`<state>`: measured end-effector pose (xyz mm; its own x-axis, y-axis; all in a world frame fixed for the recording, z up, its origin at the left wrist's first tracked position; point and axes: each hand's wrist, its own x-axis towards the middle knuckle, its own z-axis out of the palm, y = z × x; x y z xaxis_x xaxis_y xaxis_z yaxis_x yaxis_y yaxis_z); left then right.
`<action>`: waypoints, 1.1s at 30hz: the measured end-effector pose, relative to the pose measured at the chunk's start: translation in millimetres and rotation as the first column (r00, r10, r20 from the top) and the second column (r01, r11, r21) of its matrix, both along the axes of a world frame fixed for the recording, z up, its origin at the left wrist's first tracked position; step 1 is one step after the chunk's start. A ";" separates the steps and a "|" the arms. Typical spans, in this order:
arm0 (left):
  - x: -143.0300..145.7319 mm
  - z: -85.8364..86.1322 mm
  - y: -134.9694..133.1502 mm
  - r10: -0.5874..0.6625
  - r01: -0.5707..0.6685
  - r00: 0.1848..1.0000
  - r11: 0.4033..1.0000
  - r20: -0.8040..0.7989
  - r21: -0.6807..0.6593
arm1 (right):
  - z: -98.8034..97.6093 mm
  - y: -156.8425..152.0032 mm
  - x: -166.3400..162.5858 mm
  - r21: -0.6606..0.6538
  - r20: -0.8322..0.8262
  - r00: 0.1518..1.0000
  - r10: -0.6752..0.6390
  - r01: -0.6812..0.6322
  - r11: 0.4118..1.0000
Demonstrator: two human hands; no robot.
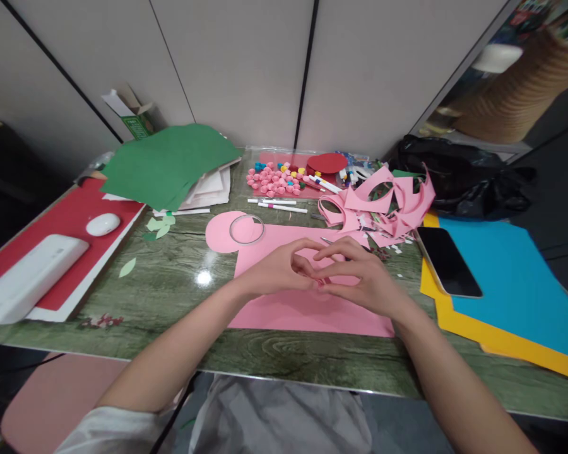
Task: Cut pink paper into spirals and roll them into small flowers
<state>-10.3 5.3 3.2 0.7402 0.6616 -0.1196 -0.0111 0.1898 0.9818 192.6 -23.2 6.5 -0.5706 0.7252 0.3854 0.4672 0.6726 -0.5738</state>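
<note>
In the head view, the left hand (277, 270) and the right hand (362, 280) meet at the fingertips, fingers curled, just above the pink sheet (307, 312) on the table (180, 284). Whether they pinch something, I cannot tell.

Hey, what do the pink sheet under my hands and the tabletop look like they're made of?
The pink sheet looks like matte craft paper or thin card: flat, clean cut edges, no shine. The tabletop shows green wood grain with a bright light reflection, so likely a glossy coating or glass over it; which one is unclear.
</note>
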 end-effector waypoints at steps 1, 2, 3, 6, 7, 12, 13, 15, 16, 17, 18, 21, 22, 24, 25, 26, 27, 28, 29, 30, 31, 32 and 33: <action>0.0 -0.2 -0.1 -0.002 0.002 1.000 1.000 -0.005 -0.001 | 0.0 0.4 0.0 0.003 0.005 1.000 0.008 -0.008 1.000; 0.6 -0.6 -0.9 0.012 -0.012 1.000 1.000 -0.006 -0.008 | 0.1 0.9 -0.1 0.011 0.005 1.000 0.008 -0.008 1.000; 2.0 -1.3 -2.4 0.041 -0.041 0.999 0.999 0.000 -0.024 | 0.4 1.4 -0.4 0.024 0.000 1.000 -0.003 0.003 1.000; 9.8 -4.0 -11.7 0.207 -0.195 0.975 0.972 0.080 -0.133 | 0.6 1.8 -2.8 0.100 -0.062 0.993 -0.098 0.104 0.990; 13.3 -4.9 -15.8 0.270 -0.244 0.955 0.951 0.122 -0.193 | 0.1 1.4 -4.1 0.131 -0.094 0.986 -0.139 0.150 0.980; 27.1 -8.5 -30.8 0.498 -0.347 0.837 0.803 0.225 -0.486 | -6.6 -2.7 -11.9 0.250 -0.193 0.944 -0.269 0.312 0.917; 28.1 -9.0 -31.3 0.519 -0.355 0.824 0.786 0.228 -0.507 | -7.8 -3.3 -13.0 0.260 -0.196 0.940 -0.279 0.324 0.909; 27.9 -9.9 -29.7 0.527 -0.367 0.818 0.786 0.229 -0.498 | -8.7 -3.7 -13.7 0.249 -0.191 0.940 -0.284 0.326 0.912; 26.9 -10.3 -27.9 0.512 -0.366 0.828 0.802 0.228 -0.473 | -8.5 -3.5 -13.4 0.229 -0.183 0.943 -0.278 0.316 0.921; 25.3 -10.5 -25.8 0.488 -0.361 0.844 0.824 0.222 -0.437 | -7.7 -3.0 -12.6 0.207 -0.174 0.948 -0.267 0.300 0.931; 23.5 -10.5 -23.6 0.458 -0.353 0.863 0.849 0.214 -0.393 | -6.7 -2.3 -11.5 0.186 -0.164 0.954 -0.250 0.279 0.942; 17.0 -8.9 -16.8 0.351 -0.306 0.922 0.920 0.165 -0.245 | -2.8 -0.2 -7.3 0.143 -0.123 0.978 -0.170 0.187 0.972; 15.0 -8.0 -14.8 0.312 -0.282 0.940 0.938 0.140 -0.202 | -1.8 0.3 -6.1 0.128 -0.108 0.985 -0.138 0.151 0.980; 11.3 -5.8 -11.1 0.227 -0.212 0.969 0.966 0.097 -0.145 | -0.4 0.7 -4.6 0.084 -0.076 0.994 -0.076 0.083 0.993; 9.7 -4.8 -9.5 0.183 -0.173 0.980 0.977 0.078 -0.125 | -0.2 0.7 -4.2 0.063 -0.064 0.996 -0.054 0.058 0.996; 8.3 -4.0 -8.1 0.146 -0.139 0.987 0.985 0.062 -0.104 | -0.3 0.6 -4.1 0.044 -0.052 0.998 -0.040 0.042 0.998; 7.1 -3.5 -6.8 0.114 -0.110 0.992 0.990 0.046 -0.084 | -0.6 0.5 -4.2 0.030 -0.041 0.999 -0.030 0.031 0.999; 6.2 -3.3 -5.9 0.091 -0.089 0.995 0.994 0.029 -0.064 | -1.1 0.5 -4.4 0.022 -0.032 0.999 -0.023 0.023 0.999; 5.6 -3.4 -5.2 0.077 -0.076 0.997 0.996 0.011 -0.048 | -1.7 0.4 -4.6 0.020 -0.024 1.000 -0.018 0.019 1.000; 5.4 -3.8 -5.1 0.072 -0.072 0.997 0.997 -0.004 -0.039 | -2.4 0.5 -4.9 0.024 -0.022 1.000 -0.017 0.018 1.000; 5.7 -4.4 -5.3 0.076 -0.076 0.997 0.996 -0.011 -0.039 | -2.9 0.6 -5.2 0.031 -0.022 1.000 -0.019 0.020 0.999; 6.4 -5.2 -6.1 0.091 -0.091 0.996 0.995 -0.011 -0.047 | -3.4 0.7 -5.5 0.039 -0.025 0.999 -0.027 0.028 0.999; 7.5 -6.1 -7.3 0.115 -0.115 0.993 0.992 -0.003 -0.061 | -3.6 0.7 -5.8 0.049 -0.030 0.999 -0.042 0.044 0.998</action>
